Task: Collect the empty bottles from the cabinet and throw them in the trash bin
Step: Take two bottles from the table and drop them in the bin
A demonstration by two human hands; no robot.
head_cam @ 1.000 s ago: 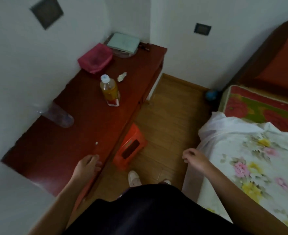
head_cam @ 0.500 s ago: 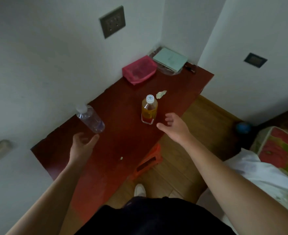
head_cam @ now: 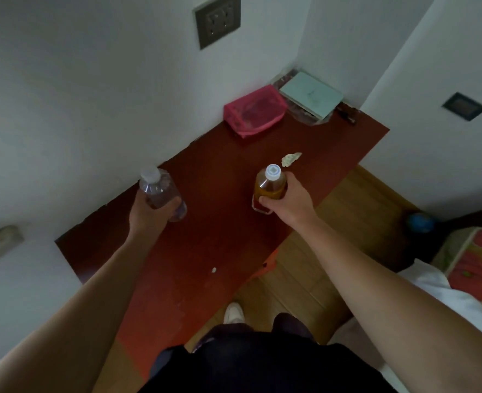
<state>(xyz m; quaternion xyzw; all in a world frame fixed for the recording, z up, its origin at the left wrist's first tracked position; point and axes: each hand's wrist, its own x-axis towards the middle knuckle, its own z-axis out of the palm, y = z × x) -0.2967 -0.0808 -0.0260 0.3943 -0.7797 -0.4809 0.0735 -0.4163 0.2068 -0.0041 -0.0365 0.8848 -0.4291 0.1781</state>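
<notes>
Both forearms are bare from the lower frame edge to the wrist, with no sleeve, watch or band on either; the left hand (head_cam: 152,214) and the right hand (head_cam: 286,205) carry no glove or ring that can be seen. The torso is covered by a dark, near-black garment (head_cam: 262,367), plain and without visible print. Below it one white shoe (head_cam: 234,313) shows, its toe rounded and smooth.

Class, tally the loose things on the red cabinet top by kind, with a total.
Bottles: 2, clear bottle in left hand, amber bottle in right hand
Pink pouch: 1
Pale green box: 1
Crumpled scrap: 1
Total: 5
</notes>
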